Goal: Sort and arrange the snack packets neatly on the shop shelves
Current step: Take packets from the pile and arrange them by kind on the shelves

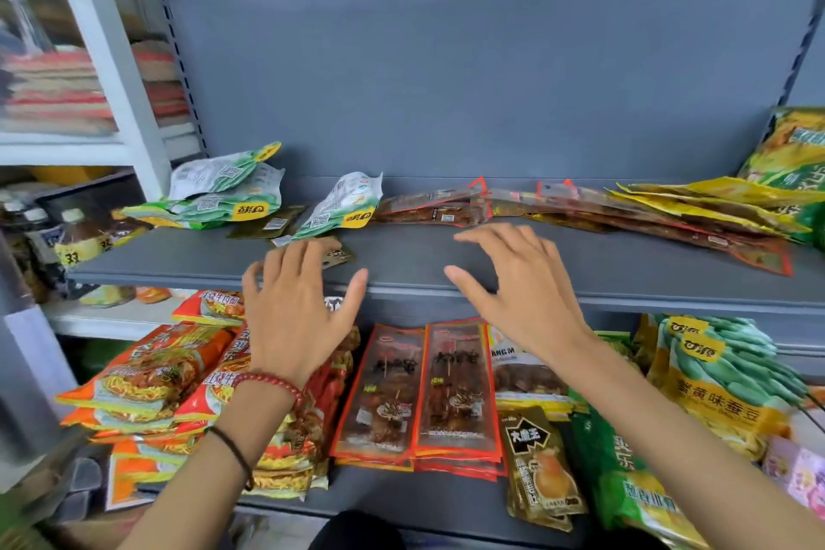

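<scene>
My left hand [297, 308] and my right hand [513, 277] hover with spread fingers over the front of the grey upper shelf [446, 263], holding nothing. Behind them lie green-and-white packets [218, 196], another one [343, 208], red-edged brown packets [437, 208] and a spread of yellow and red packets [696, 212]. A small dark gold packet [337, 255] lies just past my left fingertips. On the lower shelf sit orange noodle packs [152, 375], red skewer packets [419, 389], a dark olive packet [540, 464] and green bean bags [723, 375].
A white shelving unit [111, 58] with stacked goods stands at the left, with bottles [80, 237] below it. The grey back panel [468, 58] rises behind the upper shelf. A yellow-green bag [794, 147] leans at the far right.
</scene>
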